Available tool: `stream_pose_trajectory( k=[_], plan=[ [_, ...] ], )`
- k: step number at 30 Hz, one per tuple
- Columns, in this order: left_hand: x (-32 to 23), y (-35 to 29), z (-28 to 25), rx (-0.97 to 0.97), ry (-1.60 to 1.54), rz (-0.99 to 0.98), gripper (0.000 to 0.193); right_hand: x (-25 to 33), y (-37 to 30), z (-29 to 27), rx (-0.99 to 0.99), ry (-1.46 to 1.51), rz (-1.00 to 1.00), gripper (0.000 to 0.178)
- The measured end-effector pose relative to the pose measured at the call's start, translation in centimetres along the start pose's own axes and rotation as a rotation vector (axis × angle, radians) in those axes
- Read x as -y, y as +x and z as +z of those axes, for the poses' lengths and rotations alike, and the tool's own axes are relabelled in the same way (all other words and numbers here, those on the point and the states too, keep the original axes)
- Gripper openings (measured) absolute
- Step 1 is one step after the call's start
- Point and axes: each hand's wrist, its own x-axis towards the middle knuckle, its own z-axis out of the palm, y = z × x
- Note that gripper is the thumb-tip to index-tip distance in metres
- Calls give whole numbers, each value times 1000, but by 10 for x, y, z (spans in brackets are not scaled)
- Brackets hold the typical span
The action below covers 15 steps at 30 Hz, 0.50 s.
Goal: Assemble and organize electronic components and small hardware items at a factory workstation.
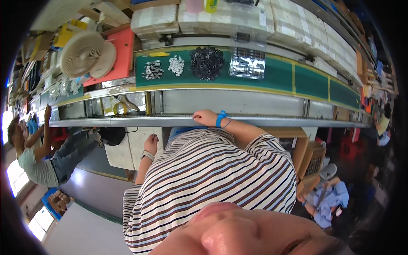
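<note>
My left hand [151,143] hangs low beside my striped shirt, left of my body, fingers closed in a pinch; whatever they hold is too small to name. Loosely curled, my right hand [207,117] rests on the metal rail [170,120] at the bench's front edge, a blue strap [220,119] round its wrist. Beyond it, on the green work surface [278,76], lie three piles: black-and-silver small parts [153,70], white small parts [176,65] and black parts [207,63]. A clear plastic tray [247,63] holding dark parts is right of them. Neither hand touches these.
White foam boxes [155,20] line the back. A round fan [81,53] and a red board [117,55] stand at left. A co-worker [40,163] sits at far left; another person in light blue [326,199] is at lower right, near a wooden shelf [302,148].
</note>
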Motion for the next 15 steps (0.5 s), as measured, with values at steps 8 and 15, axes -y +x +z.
stream_pose_trajectory(
  k=[8, 15],
  plan=[
    [-46, 61, -47, -91, 292, 531, 19, -9, -61, 1, 52, 152, 407, 21],
    [-46, 97, -60, 50, 472, 800, 25, 28, -61, 23, -81, -284, 643, 20]
  ],
)
